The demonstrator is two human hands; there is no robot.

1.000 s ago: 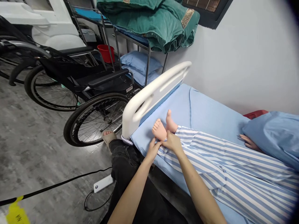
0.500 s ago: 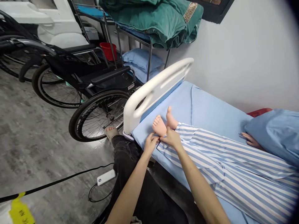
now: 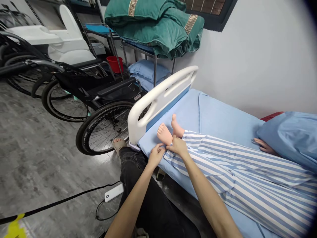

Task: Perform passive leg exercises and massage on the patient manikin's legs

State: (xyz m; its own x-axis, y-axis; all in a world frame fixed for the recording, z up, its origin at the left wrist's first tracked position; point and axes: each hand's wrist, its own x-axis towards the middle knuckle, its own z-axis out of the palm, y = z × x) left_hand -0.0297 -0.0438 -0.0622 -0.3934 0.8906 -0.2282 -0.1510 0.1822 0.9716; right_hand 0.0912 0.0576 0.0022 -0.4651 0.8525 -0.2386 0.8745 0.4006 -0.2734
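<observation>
A manikin's near foot (image 3: 164, 134) and far foot (image 3: 176, 127) stick out of blue-and-white striped trousers (image 3: 218, 158), toes up, on the bed's light blue sheet (image 3: 223, 120). My right hand (image 3: 178, 146) lies over the near ankle, its fingers closed round the trouser hem there. Just below the near heel is my left hand (image 3: 156, 155), with thumb and fingers drawn together at the bed's edge. Whatever those fingertips hold, if anything, is too small to make out. A manikin's hand (image 3: 265, 145) shows from under a blue pillow-like bundle (image 3: 289, 140).
A white footboard (image 3: 160, 96) closes the bed's end. Left of it stands a black wheelchair (image 3: 106, 122). Green bedding (image 3: 158, 29) is piled on a metal-framed bed behind. On the floor lie a white power strip (image 3: 114, 192) and a black cable (image 3: 69, 195).
The view has shifted slightly. My left fingers have drawn a little away from the heel and from my right hand. My right hand stays at the ankle, and the feet keep their pose.
</observation>
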